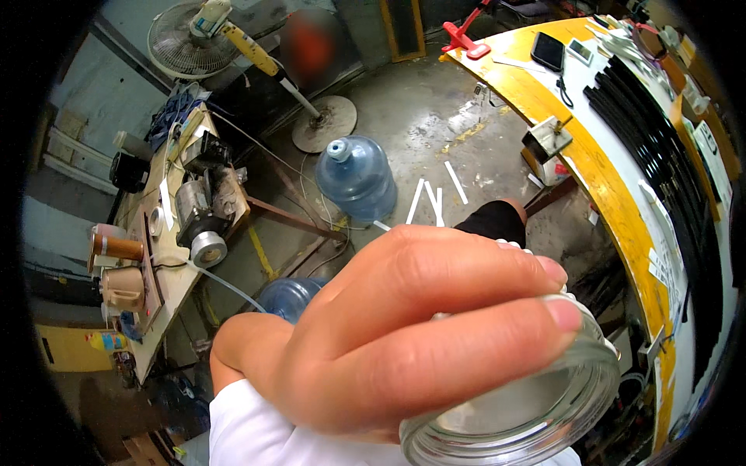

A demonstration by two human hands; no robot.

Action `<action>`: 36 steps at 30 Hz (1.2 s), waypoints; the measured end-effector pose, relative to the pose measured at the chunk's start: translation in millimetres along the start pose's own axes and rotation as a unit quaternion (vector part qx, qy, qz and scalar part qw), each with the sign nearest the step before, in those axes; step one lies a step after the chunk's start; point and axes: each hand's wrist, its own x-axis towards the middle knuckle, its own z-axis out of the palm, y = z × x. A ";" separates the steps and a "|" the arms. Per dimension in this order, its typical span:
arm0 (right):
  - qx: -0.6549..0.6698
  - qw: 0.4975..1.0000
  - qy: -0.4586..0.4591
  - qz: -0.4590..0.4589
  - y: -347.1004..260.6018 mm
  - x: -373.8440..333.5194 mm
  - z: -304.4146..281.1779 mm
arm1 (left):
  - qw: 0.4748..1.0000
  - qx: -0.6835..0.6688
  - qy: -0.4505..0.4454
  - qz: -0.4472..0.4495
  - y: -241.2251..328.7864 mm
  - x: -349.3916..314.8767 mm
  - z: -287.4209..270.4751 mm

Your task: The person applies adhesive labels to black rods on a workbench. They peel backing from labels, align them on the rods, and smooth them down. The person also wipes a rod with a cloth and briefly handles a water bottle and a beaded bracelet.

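Note:
My left hand (404, 326) fills the middle foreground, close to the camera, back of the hand upward. Its fingers reach to the right and are closed over the edge of a transparent glass jar (600, 380). The jar is tilted, with its wide round rim at the lower right. The thumb and the jar's far side are hidden. A string of white beads (517, 245) shows just beyond the fingertips. My right hand cannot be made out. White clothing (256, 427) lies below the hand.
A blue water bottle (361, 182) stands on the floor, a second one (289, 297) nearer. White strips (435, 202) lie beside it. At left is a workbench with a motor (196, 210); behind stands a fan (198, 39). The right-hand table (536, 101) bears black tubes (653, 155) and a phone (548, 51).

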 end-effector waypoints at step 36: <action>-0.021 0.998 0.032 -0.056 27.4 6.1 20.6 | 0.997 -0.013 -0.001 0.070 -11.0 -4.4 8.1</action>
